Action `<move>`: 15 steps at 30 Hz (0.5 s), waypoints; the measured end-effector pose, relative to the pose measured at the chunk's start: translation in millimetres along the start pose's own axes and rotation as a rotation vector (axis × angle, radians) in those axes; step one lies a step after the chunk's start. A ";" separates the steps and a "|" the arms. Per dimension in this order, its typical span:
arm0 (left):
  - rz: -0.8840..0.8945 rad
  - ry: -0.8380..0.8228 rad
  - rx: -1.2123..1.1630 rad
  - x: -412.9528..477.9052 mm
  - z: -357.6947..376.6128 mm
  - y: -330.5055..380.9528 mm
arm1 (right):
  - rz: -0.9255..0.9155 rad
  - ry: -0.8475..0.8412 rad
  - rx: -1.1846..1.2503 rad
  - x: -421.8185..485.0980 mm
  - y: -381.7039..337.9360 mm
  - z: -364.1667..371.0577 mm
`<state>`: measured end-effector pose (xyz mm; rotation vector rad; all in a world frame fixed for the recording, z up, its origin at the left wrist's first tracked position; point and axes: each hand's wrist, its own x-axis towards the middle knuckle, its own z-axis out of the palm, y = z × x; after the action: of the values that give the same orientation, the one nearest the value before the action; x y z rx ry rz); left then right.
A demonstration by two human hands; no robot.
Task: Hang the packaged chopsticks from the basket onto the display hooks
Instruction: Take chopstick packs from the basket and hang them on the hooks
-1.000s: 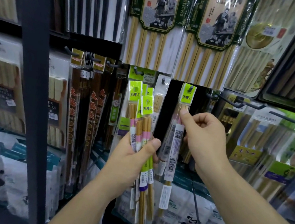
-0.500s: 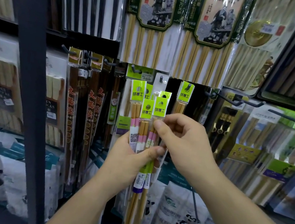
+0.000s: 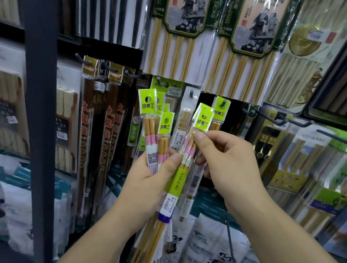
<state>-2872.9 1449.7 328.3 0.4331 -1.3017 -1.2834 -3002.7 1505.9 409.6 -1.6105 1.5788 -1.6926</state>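
**Sorted packaged chopsticks at a shop's display rack.**

Clutched a fanned bundle of green-headed packs (image 3: 147, 114) in the left hand (image 3: 150, 179), thumb curled across their fronts, held up before the hooks. Pinched the rightmost pack (image 3: 202, 121) just under its header between the thumb and curled fingers of the right hand (image 3: 227, 168), tilted away from the fan, its lower end beside the left palm. Seen just behind, a matching pack (image 3: 219, 113) hanging on a display hook (image 3: 224, 103), beneath two large bamboo sets (image 3: 175, 49).
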 end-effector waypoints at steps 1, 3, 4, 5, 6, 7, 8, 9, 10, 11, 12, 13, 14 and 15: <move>0.014 0.000 0.013 0.0 -0.3 -0.5 | 0.008 0.000 0.007 0.0 -0.2 -0.1; 0.043 0.011 0.032 -0.2 -1.2 -0.8 | 0.009 0.014 0.026 0.7 -1.0 -0.2; 0.057 0.022 0.032 0.1 -1.3 -0.8 | -0.002 0.034 0.037 2.0 -1.9 -0.7; 0.066 0.032 0.017 0.1 -1.7 -0.9 | -0.017 0.061 0.049 3.9 -3.3 -1.7; 0.070 0.039 -0.011 0.3 -1.7 -0.7 | -0.031 0.090 0.065 6.3 -5.2 -3.2; 0.070 0.045 -0.036 0.6 -2.0 -0.5 | -0.041 0.119 0.082 9.0 -7.5 -5.1; 0.072 0.053 -0.049 0.7 -2.4 -0.1 | -0.048 0.143 0.098 11.6 -9.9 -7.1; 0.075 0.061 -0.052 0.8 -2.8 0.3 | -0.049 0.162 0.110 14.0 -12.3 -8.8; 0.078 0.064 -0.052 0.8 -3.2 0.6 | -0.043 0.176 0.121 15.8 -14.0 -10.2; 0.079 0.065 -0.054 0.7 -3.4 1.1 | -0.031 0.183 0.132 17.2 -15.6 -11.2; 0.080 0.066 -0.056 0.7 -3.2 1.2 | -0.017 0.187 0.141 18.3 -16.3 -11.6; 0.080 0.065 -0.057 0.5 -3.2 1.1 | -0.003 0.189 0.144 19.1 -16.5 -11.7; 0.081 0.064 -0.058 0.6 -2.8 0.8 | 0.009 0.191 0.144 19.9 -16.0 -11.5; 0.082 0.063 -0.058 0.3 -2.8 0.7 | 0.019 0.194 0.143 20.1 -15.5 -11.4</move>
<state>-2870.2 1448.6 328.2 0.3735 -1.2143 -1.2265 -3011.9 1500.1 435.2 -1.3946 1.5135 -1.9535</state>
